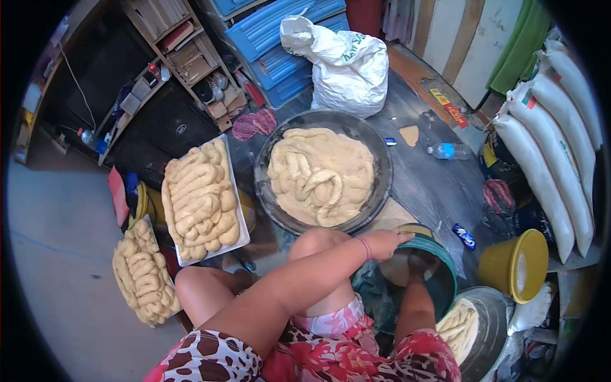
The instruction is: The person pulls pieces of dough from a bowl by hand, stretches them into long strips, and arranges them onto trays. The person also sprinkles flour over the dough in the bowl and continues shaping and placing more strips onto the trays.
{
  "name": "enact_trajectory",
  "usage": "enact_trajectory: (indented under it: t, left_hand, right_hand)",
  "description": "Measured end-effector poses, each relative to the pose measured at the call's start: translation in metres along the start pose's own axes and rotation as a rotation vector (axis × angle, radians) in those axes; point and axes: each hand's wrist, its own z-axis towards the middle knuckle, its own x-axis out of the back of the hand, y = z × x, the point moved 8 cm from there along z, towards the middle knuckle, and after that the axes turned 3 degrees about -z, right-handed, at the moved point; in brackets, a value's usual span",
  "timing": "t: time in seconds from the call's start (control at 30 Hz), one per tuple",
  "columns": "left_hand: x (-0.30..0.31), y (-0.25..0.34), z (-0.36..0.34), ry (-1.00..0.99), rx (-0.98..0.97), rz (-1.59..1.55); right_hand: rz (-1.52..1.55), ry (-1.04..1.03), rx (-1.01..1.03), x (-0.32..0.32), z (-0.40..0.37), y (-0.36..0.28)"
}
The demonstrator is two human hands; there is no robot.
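Beside my knees stands a dark green bucket (447, 260), its mouth tilted up toward me. My left hand (384, 244) reaches across and is closed on its far rim. My right hand (415, 275) is down inside the bucket, where shade hides its fingers. Pale material, which I cannot make out, shows within. Just past my left fingertips is a round tan-edged thing (415, 229), partly covered. In front of my knees, a wide black basin (259, 184) holds a mass of pale dough (321, 172) with coiled ropes on top.
Left of my knees, dough ropes (200, 197) are piled on a white tray (240, 232), with another dough pile (145, 274) lower down. To the right are a yellow bucket (514, 264), a metal basin (493, 312) with dough, a water bottle (449, 151) and full sacks (541, 165). A white sack (350, 76) stands behind.
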Motion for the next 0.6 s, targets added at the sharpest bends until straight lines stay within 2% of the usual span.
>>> enact_trajectory:
  t: [0.1,0.23,0.33,0.47,0.53,0.57,0.6]
  left_hand:
    - [-0.003,-0.008,0.002,0.011,-0.042,-0.017]
    - [0.000,-0.007,0.001,-0.006,-0.030,-0.066]
    - [0.000,-0.001,0.002,-0.014,-0.089,-0.060]
    - [0.004,-0.003,0.002,0.023,-0.131,-0.075]
    - [0.014,-0.013,0.001,0.131,-0.007,-0.053]
    - [0.013,-0.019,0.003,0.149,-0.010,-0.055]
    - [0.015,-0.033,0.009,0.251,0.001,-0.095]
  right_hand:
    - [0.409,-0.212,-0.291,-0.047,-0.016,0.030]
    - [0.757,-0.524,-0.484,-0.104,-0.066,0.019]
    - [0.938,-0.703,-0.542,-0.127,-0.095,-0.005]
    - [1.104,-0.815,-0.531,-0.131,-0.112,-0.047]
    - [1.143,-0.854,-0.497,-0.126,-0.113,-0.068]
    - [1.156,-0.872,-0.481,-0.122,-0.113,-0.078]
    - [1.159,-0.889,-0.462,-0.114,-0.110,-0.087]
